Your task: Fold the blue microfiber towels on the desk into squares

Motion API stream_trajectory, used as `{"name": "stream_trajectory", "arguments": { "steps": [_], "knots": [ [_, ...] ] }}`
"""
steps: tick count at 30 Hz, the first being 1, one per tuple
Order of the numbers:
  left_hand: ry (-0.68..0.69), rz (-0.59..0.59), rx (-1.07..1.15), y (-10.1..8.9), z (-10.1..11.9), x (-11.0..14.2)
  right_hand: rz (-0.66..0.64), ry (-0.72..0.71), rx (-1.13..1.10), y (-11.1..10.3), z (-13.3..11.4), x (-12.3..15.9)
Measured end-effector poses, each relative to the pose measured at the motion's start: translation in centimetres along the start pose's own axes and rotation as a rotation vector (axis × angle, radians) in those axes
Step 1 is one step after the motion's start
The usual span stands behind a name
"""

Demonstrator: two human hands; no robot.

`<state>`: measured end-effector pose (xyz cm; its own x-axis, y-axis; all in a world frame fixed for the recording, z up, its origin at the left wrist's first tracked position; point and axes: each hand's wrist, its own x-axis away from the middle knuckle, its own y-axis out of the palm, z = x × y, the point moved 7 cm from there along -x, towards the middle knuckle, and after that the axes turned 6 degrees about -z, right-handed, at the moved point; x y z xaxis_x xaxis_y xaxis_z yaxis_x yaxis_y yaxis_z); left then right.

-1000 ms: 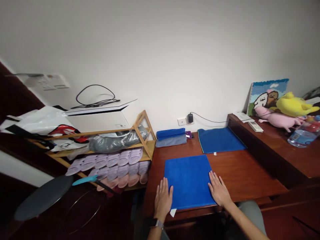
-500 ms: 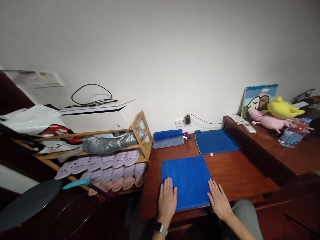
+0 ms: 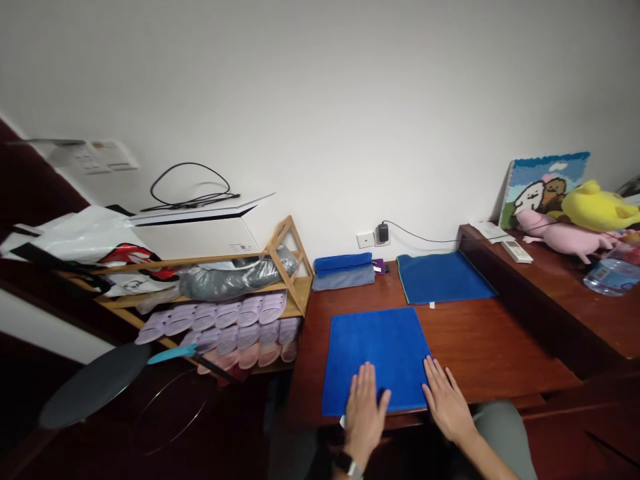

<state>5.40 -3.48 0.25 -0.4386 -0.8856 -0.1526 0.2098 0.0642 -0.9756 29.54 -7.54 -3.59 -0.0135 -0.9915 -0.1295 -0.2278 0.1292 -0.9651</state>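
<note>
A bright blue cloth (image 3: 375, 340) lies spread flat on the brown wooden table (image 3: 480, 340), close to its front edge. My left hand (image 3: 365, 407), with a watch on the wrist, rests open on the cloth's front part, fingers stretched forward and thumb apart. A small white tag (image 3: 343, 421) pokes out beside it at the cloth's front edge. At the right edge of the cloth, my right hand (image 3: 447, 399) lies flat and open, its fingertips touching the border and the table. Neither hand grips anything.
Behind lie a darker blue cloth (image 3: 443, 277) and rolled or folded cloths (image 3: 344, 270) by the wall. A raised desk on the right holds a remote (image 3: 517, 251), plush toys (image 3: 565, 233) and a bottle (image 3: 613, 273). Left stands a shoe rack (image 3: 295, 293) with slippers.
My left hand has moved right, from the cloth's left edge onto its front middle. My right hand stays at the right edge. The view has shifted slightly.
</note>
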Motion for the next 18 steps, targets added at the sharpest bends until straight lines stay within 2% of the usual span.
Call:
{"name": "stream_trajectory", "arguments": {
  "steps": [2,3,5,9,12,14,18],
  "knots": [
    [-0.158,0.074,-0.052,-0.8,-5.7,2.5,0.000,0.001,-0.015,-0.2,-0.1,-0.1],
    [-0.198,0.090,-0.066,-1.0,-7.8,3.7,0.002,0.000,-0.019,-0.2,0.0,0.0],
    [-0.223,0.094,-0.071,-1.3,-10.4,5.4,0.009,-0.005,-0.026,0.0,0.1,0.1],
    [-0.207,0.098,-0.051,-1.1,-11.0,6.5,-0.032,0.019,-0.032,0.7,0.5,0.4],
    [-0.213,0.127,-0.042,-0.8,-10.7,6.2,-0.099,0.081,-0.051,0.2,0.7,-1.2],
    [-0.223,0.137,-0.039,-0.5,-10.8,6.0,-0.117,0.100,-0.067,-1.2,0.5,-3.9],
    [-0.231,0.161,-0.047,0.6,-11.7,6.0,-0.171,0.117,-0.091,-3.8,0.1,-12.0]
  ]
}}
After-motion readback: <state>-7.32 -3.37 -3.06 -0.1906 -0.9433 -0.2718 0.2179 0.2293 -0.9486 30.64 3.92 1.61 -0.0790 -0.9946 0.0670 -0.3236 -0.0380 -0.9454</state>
